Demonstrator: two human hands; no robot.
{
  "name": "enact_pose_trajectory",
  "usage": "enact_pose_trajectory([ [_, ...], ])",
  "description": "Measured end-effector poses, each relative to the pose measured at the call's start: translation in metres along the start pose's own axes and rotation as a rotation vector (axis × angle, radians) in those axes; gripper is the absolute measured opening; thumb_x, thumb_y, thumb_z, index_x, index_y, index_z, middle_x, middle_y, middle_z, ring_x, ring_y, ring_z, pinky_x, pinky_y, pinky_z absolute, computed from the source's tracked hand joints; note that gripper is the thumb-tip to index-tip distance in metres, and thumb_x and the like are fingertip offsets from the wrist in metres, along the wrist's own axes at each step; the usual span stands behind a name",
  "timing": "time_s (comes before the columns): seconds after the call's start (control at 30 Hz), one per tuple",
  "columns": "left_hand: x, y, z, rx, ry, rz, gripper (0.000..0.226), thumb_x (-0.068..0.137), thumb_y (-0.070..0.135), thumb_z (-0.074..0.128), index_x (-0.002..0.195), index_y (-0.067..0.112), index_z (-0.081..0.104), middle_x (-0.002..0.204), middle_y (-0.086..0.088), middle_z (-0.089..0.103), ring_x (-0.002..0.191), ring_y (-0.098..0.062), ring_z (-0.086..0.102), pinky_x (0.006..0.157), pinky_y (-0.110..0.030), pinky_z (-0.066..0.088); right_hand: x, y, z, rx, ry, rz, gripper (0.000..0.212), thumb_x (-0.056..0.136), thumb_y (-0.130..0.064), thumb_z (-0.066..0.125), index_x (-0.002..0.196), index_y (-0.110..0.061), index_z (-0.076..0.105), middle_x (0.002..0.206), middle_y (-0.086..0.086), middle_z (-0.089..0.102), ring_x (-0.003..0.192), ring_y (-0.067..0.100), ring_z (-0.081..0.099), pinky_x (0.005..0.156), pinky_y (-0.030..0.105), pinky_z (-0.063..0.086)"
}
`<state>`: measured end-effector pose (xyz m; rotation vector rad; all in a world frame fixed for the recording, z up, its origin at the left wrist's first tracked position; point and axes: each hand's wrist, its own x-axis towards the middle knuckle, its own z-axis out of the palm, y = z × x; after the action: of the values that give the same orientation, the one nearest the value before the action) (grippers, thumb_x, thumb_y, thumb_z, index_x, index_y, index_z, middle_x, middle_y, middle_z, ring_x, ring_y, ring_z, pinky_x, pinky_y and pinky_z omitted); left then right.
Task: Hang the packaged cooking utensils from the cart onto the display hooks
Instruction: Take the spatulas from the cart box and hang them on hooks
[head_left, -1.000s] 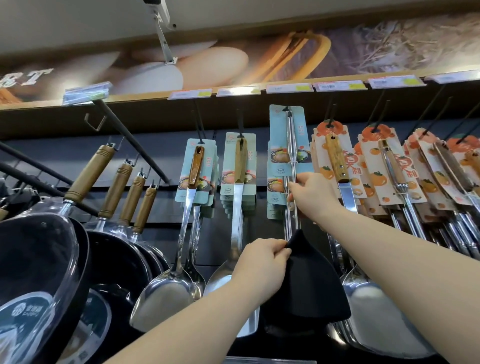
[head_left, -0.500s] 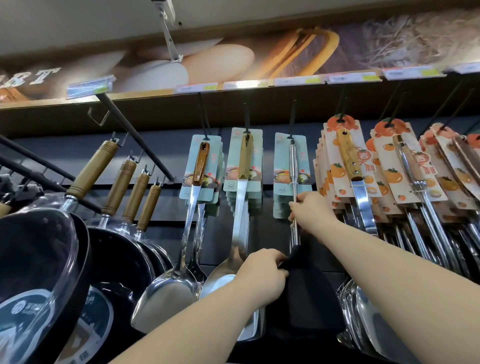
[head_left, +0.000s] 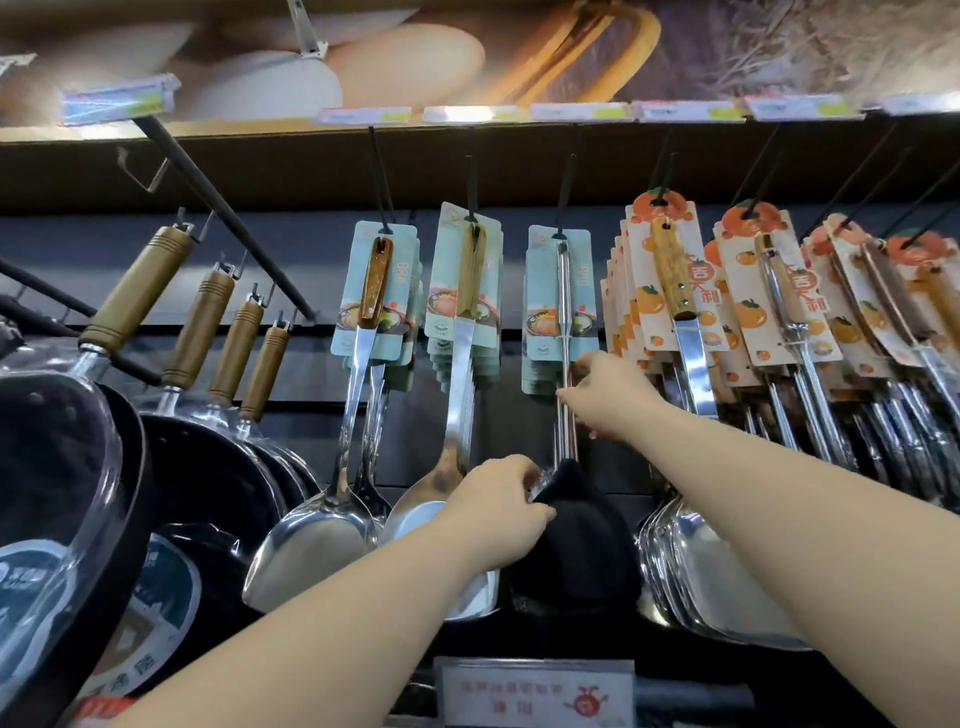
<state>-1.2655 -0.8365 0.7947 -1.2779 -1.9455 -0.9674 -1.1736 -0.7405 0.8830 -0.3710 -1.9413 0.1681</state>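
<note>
A packaged spatula with a steel handle (head_left: 562, 291), a pale green card and a black head (head_left: 574, 551) hangs on the middle display hook (head_left: 565, 192). My right hand (head_left: 605, 395) pinches its steel shaft just below the card. My left hand (head_left: 498, 509) grips the top edge of the black head. Similar green-carded utensils hang behind it on the same hook. The cart is out of view.
Left of it hang a wooden-handled ladle (head_left: 363, 395) and a steel turner (head_left: 457, 395). Orange-printed cards with steel turners (head_left: 680, 322) crowd the hooks on the right. Dark woks with wooden handles (head_left: 135, 415) hang far left. Price tags (head_left: 582, 110) line the shelf edge above.
The spatula's card has dropped from above the hook's tip down onto the hook, level with its neighbours. Both hands followed it down slightly and kept their grip.
</note>
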Motion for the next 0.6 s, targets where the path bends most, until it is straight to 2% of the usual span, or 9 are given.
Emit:
enact_pose_trajectory([
  [0.13,-0.010,0.009,-0.017,0.012,0.040,0.060,0.039,0.085,0.036,0.056,0.120,0.020,0.053,0.119,-0.002,0.057,0.109,-0.023,0.054,0.092,-0.032,0.043,-0.026,-0.010,-0.021,-0.153,0.054,-0.099,0.038,0.091,-0.025,0.054,0.128,-0.015,0.049,0.123,0.009,0.059,0.110,0.028,0.056,0.092,0.041,0.049],
  [0.3,-0.030,0.031,-0.028,0.088,0.063,0.146,0.039,0.085,0.042,0.054,0.116,0.018,0.053,0.117,-0.006,0.054,0.110,-0.029,0.052,0.092,-0.045,0.046,-0.067,-0.011,-0.054,-0.417,-0.014,-0.197,0.033,0.092,-0.029,0.050,0.123,-0.018,0.053,0.122,0.006,0.058,0.109,0.025,0.055,0.093,0.043,0.049],
  [0.4,-0.045,0.047,-0.029,0.117,0.097,0.175,0.042,0.085,0.045,0.053,0.119,0.021,0.051,0.118,-0.005,0.053,0.111,-0.030,0.050,0.090,-0.045,0.046,-0.090,-0.005,-0.073,-0.562,-0.068,-0.235,0.033,0.092,-0.032,0.050,0.122,-0.018,0.055,0.125,0.006,0.056,0.113,0.025,0.053,0.095,0.042,0.047],
  [0.6,-0.072,0.097,-0.028,0.110,0.135,0.255,0.040,0.087,0.042,0.053,0.119,0.020,0.051,0.122,-0.004,0.052,0.114,-0.028,0.047,0.090,-0.042,0.040,-0.139,0.018,-0.122,-0.661,-0.153,-0.227,0.037,0.092,-0.033,0.050,0.125,-0.019,0.054,0.126,0.006,0.054,0.116,0.026,0.051,0.097,0.045,0.045],
])
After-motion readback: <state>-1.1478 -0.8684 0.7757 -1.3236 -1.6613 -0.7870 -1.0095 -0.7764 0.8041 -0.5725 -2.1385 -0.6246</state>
